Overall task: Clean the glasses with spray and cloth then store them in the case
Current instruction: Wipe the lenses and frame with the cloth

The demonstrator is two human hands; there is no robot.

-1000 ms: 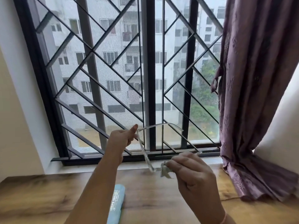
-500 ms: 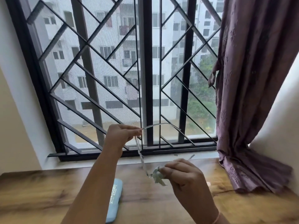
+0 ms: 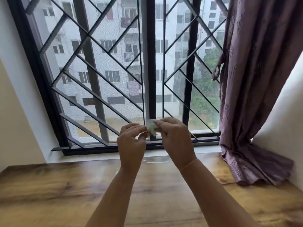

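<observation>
Where both bare forearms rise over the wood-grain table, items list thus. Cloth: pale green, soft, crumpled; pinched between thumb and curled fingers of the right hand. Left hand: fingers curled, tips drawn together just beside the cloth; what they grip is too blurred to tell. Glasses: raised before the black metal window grille, nearly hidden between the hands; one thin temple tip shows past the right hand. Curtain: mauve, embossed, bunched on the table's right.

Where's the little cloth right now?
Head view, centre: the cloth is pinched in the right hand, beside the left hand, in front of the window's middle bar.
</observation>
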